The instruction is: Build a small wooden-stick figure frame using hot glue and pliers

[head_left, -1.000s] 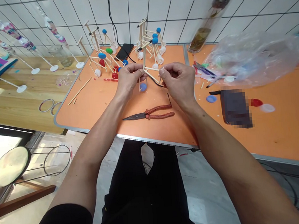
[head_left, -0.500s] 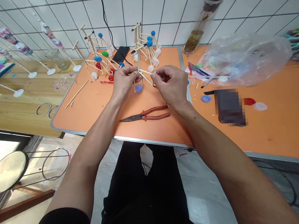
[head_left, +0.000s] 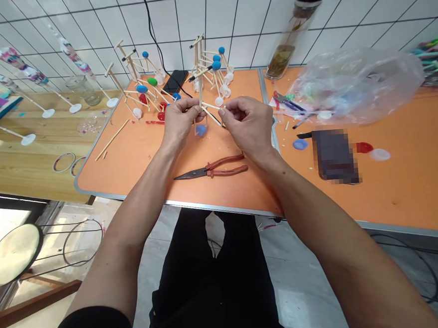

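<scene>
Both my hands work over the orange table (head_left: 136, 155). My left hand (head_left: 180, 119) is closed, pinching a small frame of thin wooden sticks (head_left: 201, 93) with a blue ball (head_left: 200, 130) hanging at its lower end. My right hand (head_left: 248, 122) is closed too, its fingertips pinched on a stick end at the right side of the same frame. Red-handled pliers (head_left: 214, 168) lie on the table just in front of my hands, untouched.
Finished stick models with coloured balls (head_left: 144, 89) stand behind, near a black phone (head_left: 175, 80) and a cable. A clear plastic bag (head_left: 356, 84), a tall jar (head_left: 292, 34), loose caps (head_left: 379, 154) and a dark blurred object (head_left: 336, 156) lie right. Wooden bench with rings (head_left: 67, 161) left.
My hands and the stick frame stay together and shift slightly left and up in view. The right fingers have moved closer to the frame. The pliers lie unmoved.
</scene>
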The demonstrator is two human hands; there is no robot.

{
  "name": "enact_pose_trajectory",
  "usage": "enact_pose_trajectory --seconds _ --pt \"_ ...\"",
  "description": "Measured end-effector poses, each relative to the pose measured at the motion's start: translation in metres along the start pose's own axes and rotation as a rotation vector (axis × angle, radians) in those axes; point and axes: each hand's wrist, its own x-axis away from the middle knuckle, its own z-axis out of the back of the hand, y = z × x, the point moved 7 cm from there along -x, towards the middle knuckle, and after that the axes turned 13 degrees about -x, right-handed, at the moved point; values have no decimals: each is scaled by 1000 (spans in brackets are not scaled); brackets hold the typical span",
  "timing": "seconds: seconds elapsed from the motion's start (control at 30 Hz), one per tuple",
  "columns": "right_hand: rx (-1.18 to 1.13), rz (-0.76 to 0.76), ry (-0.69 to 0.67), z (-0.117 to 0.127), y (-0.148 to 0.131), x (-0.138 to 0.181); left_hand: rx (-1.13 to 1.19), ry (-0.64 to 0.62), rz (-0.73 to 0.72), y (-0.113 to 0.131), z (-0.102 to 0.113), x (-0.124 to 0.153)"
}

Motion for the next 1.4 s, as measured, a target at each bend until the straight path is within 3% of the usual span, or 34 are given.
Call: enact_pose_trajectory --seconds 0.73,1.4 --pt "59 17 -43 -2 0 1 -2 12 23 -2 2 -1" --pt "93 27 -40 -4 1 3 -68 7 -53 -4 3 -6"
